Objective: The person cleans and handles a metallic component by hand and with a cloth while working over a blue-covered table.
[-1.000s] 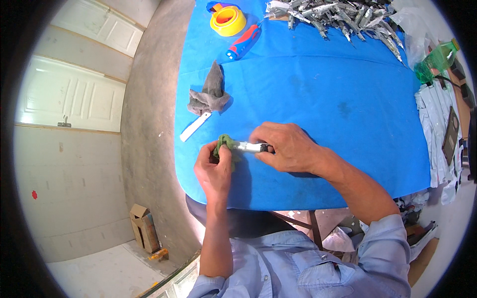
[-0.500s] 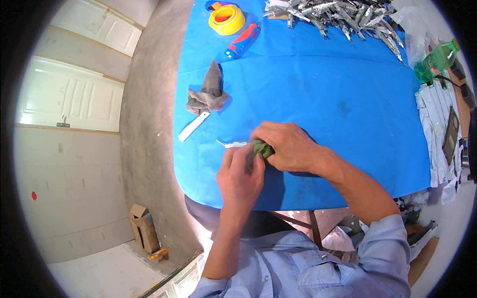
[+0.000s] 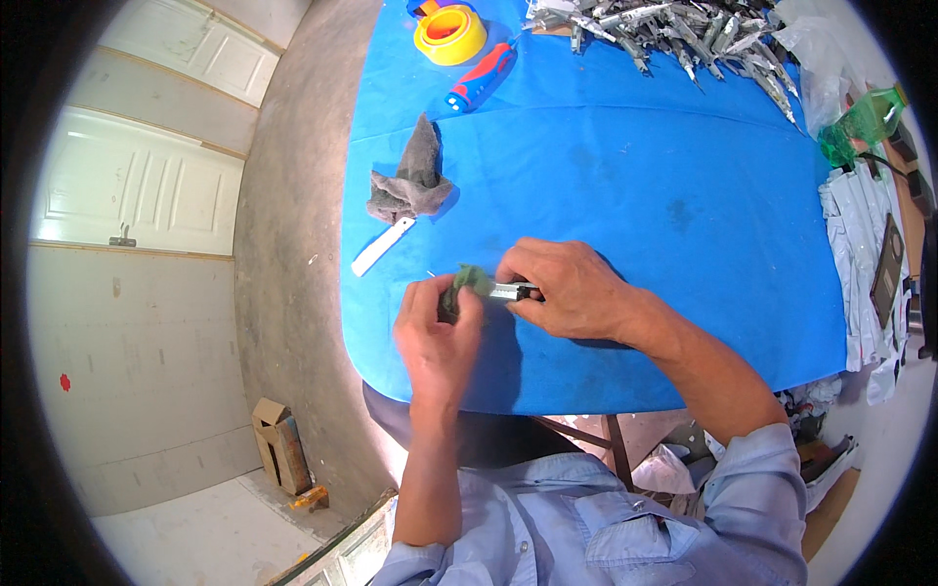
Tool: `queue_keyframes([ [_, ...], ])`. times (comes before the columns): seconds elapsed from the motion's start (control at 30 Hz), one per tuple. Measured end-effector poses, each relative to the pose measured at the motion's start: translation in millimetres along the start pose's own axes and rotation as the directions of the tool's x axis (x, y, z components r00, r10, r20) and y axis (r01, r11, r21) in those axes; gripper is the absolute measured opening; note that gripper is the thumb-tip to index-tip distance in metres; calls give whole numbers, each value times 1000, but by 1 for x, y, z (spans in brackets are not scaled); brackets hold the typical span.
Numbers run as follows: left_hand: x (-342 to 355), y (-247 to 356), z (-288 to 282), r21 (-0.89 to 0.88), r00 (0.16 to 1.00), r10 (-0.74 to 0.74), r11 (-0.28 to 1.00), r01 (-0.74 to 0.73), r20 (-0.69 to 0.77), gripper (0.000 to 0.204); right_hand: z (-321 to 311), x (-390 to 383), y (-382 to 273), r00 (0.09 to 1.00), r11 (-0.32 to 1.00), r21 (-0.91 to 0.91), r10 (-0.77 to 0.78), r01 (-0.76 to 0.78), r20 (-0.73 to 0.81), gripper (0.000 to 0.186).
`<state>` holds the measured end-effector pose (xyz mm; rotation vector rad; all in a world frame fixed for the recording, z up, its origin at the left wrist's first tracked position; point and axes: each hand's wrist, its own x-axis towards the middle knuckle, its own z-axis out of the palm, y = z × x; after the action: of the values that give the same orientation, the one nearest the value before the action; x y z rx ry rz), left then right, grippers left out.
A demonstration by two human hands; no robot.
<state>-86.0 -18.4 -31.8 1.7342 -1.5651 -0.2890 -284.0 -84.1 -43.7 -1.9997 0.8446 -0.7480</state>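
Observation:
Over the blue-covered table's near part, my left hand (image 3: 435,337) is closed on a green cloth (image 3: 468,281), slightly blurred, wrapped round part of a slim silver metal piece (image 3: 508,291). My right hand (image 3: 565,293) grips that piece by its darker right end, fingers curled round it. A crumpled grey cloth (image 3: 408,174) lies up and left of my hands, with a flat white strip (image 3: 381,246) just below it.
The blue cloth (image 3: 684,156) bears a yellow tape roll (image 3: 449,51), a red-and-blue tool (image 3: 479,76) and a heap of metal pieces (image 3: 684,39). A green bottle (image 3: 860,127) and white bags (image 3: 850,264) line the right edge; a cardboard box (image 3: 278,444) stands lower left.
My left hand and green cloth slid right toward my right hand half a second ago, and have since moved back left, again exposing the silver piece beside my right fingers.

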Motion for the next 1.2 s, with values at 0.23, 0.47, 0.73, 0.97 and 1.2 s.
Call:
queue_keyframes([
  [0.23,6,-1,-6,-168,945,-320,930,328,72,24,1,-1,1,1000,1000,2,-11,11,-9,19],
  [0.47,9,-14,-14,-245,899,-433,866,436,71,25,-2,-2,-2,999,999,15,32,-32,9,20],
  [0.73,-17,22,3,-89,995,97,992,-94,26,19,7,-1,7,996,999,6,-53,54,-71,17],
  [0.97,-9,12,12,79,988,156,985,-155,-17,20,6,-2,5,998,1000,-9,-28,27,-61,18],
  [1.2,4,-11,1,-40,997,-63,997,61,-39,24,6,-2,4,997,999,-23,-37,35,-73,24],
])
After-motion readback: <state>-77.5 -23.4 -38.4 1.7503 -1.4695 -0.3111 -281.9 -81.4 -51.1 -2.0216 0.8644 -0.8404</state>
